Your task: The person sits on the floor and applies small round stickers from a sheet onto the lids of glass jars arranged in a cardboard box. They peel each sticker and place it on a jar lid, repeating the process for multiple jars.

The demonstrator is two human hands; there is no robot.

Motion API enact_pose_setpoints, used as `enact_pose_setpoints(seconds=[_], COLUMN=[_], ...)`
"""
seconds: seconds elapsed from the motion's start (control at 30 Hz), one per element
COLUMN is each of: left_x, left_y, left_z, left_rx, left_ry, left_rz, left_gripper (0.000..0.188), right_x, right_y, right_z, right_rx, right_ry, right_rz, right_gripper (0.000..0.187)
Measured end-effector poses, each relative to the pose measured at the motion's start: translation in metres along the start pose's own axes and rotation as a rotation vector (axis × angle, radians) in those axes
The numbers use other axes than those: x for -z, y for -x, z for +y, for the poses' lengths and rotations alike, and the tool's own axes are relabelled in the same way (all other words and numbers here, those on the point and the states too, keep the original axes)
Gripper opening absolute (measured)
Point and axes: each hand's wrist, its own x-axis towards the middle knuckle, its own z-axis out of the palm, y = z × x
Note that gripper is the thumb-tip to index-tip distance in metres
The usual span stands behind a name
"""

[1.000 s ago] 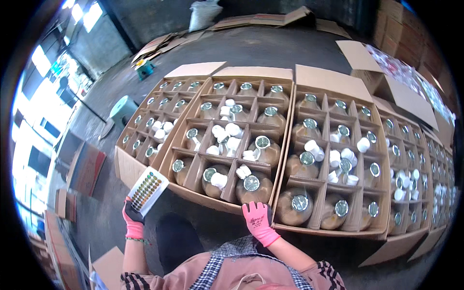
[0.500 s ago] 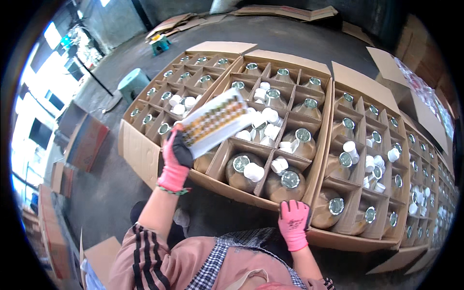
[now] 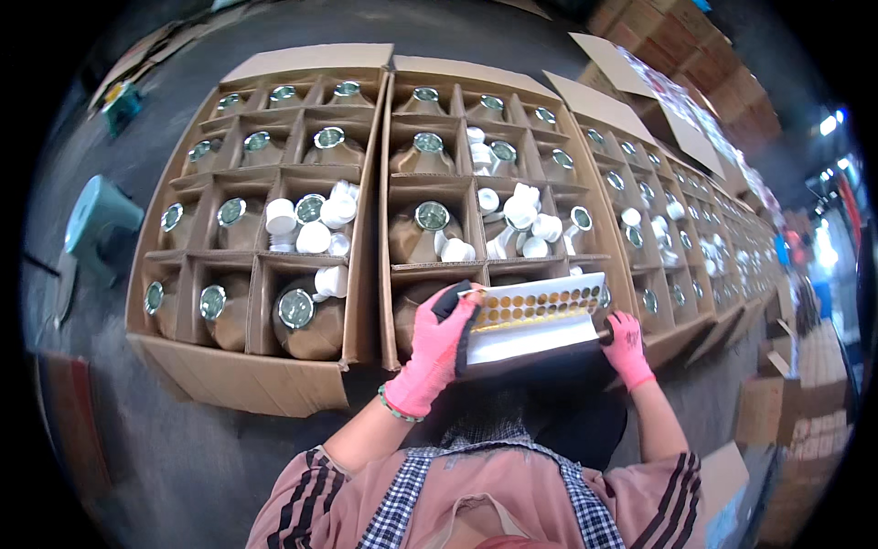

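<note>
A white sheet with rows of round gold stickers (image 3: pixel 538 308) is in my left hand (image 3: pixel 428 348), which wears a pink glove with dark fingertips. The thumb and fingers pinch its left end above the near edge of a cardboard carton (image 3: pixel 388 183). My right hand (image 3: pixel 627 349), also in a pink glove, has its fingers curled over the near edge of that carton, by the sheet's right end. Glass bottles (image 3: pixel 426 224) stand upright in the carton's compartments. White caps (image 3: pixel 521 212) lie piled among their necks. The sheet hides the nearest bottles in part.
Another divided carton (image 3: pixel 242 371) of bottles and caps stands to the left. More such cartons (image 3: pixel 631 215) run in a row to the right. A light teal stool (image 3: pixel 101 215) is at the far left. Stacked brown boxes (image 3: pixel 677 41) rise at the back right.
The view has shifted left and turned along the row. My left hand has brought the sticker sheet down and right, close to the carton's near edge. My right hand remains at a carton edge.
</note>
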Motion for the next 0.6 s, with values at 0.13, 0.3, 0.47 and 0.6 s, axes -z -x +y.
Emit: enact_pose_setpoints(seconds=[0.13, 0.3, 0.47, 0.6], left_x=[0.018, 0.031, 0.031, 0.032], left_y=[0.000, 0.000, 0.006, 0.010], left_z=[0.005, 0.002, 0.001, 0.011], left_rx=[-0.127, 0.050, 0.008, 0.312], left_ry=[-0.194, -0.150, -0.231, -0.100], left_rz=[-0.285, -0.467, -0.522, -0.516], left_gripper=[0.017, 0.018, 0.016, 0.017], right_x=[0.011, 0.009, 0.030, 0.096], right_y=[-0.010, -0.008, -0.017, -0.017], right_z=[-0.013, -0.011, -0.040, -0.103], right_rx=[-0.150, -0.151, -0.308, -0.537], right_ry=[0.043, 0.141, 0.115, -0.470], right_rz=[-0.198, -0.329, -0.493, 0.041], right_gripper=[0.042, 0.043, 0.038, 0.029])
